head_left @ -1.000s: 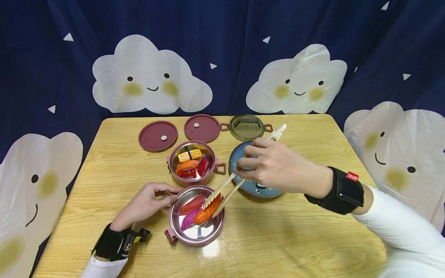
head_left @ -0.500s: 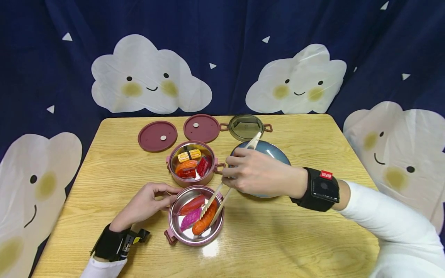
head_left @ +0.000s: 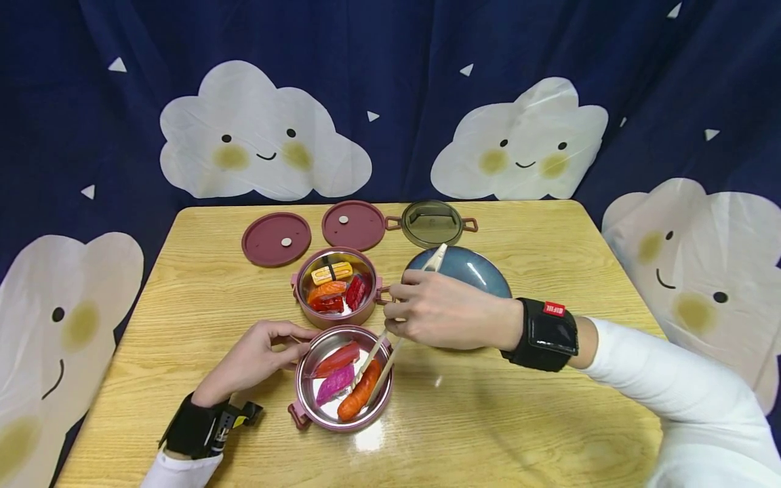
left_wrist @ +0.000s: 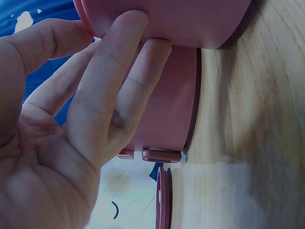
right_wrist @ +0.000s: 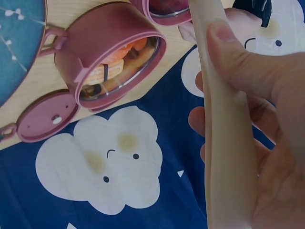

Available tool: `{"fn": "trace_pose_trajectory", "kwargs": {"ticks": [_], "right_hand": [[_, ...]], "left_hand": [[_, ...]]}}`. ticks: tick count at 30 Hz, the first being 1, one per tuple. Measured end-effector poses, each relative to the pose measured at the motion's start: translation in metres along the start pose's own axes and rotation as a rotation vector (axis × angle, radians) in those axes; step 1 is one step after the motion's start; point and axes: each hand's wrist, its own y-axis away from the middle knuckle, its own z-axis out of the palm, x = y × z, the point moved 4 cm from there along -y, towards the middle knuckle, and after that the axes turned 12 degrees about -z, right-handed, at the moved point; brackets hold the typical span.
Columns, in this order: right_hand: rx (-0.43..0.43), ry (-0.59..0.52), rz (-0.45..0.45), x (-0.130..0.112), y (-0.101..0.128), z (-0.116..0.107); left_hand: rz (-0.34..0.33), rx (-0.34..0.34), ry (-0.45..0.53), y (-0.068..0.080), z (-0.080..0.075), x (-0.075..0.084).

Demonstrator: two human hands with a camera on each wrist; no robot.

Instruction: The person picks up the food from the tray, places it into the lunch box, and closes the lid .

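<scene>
The left hand (head_left: 256, 362) rests its fingers against the near pink bowl (head_left: 344, 423) to steady it on the tabletop (head_left: 518, 420), while the right hand (head_left: 448, 315), its grip closed on the chopsticks (head_left: 390, 339), pins the orange piece (head_left: 360, 398) inside that bowl.

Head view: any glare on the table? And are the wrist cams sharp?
Head view: bright glare on the table just below the near metal bowl. Left wrist view: left hand fills the frame, soft. Right wrist view: chopsticks blurred up close, backdrop tilted.
</scene>
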Motion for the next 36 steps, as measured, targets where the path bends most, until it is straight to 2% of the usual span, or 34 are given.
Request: {"fn": "trace_pose_trajectory", "kwargs": {"ticks": [13,19,28,36], "right_hand": [[-0.022,-0.021,0.016,0.0,-0.002,0.005],[-0.032,-0.074,0.029,0.002,0.003,0.006],[-0.019,-0.048,0.078,0.008,0.016,-0.005],[0.034,-0.011,0.117,0.017,0.035,-0.023]], "left_hand": [[-0.015,-0.003,0.007,0.001,0.0,0.001],[-0.016,-0.001,0.0,0.001,0.0,0.001],[-0.014,-0.006,0.001,0.0,0.0,0.001],[-0.008,0.0,-0.014,0.0,0.0,0.002]]}}
